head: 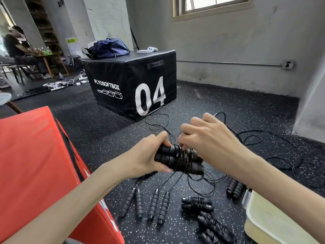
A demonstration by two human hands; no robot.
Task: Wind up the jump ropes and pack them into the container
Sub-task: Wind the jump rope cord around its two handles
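Left hand (149, 155) clenched round paired black foam jump-rope handles (168, 156), held above floor. Right hand (209, 138) pinches thin black cord (182, 159) at coils wrapped round handles. Below: wound bundles (197, 203), loose handle pairs (149, 203) on black speckled rubber floor (105, 131). Pale plastic container (274, 219) lower right.

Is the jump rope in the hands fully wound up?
No. Cord is coiled round the paired handles, but loose cord trails from them to the floor.
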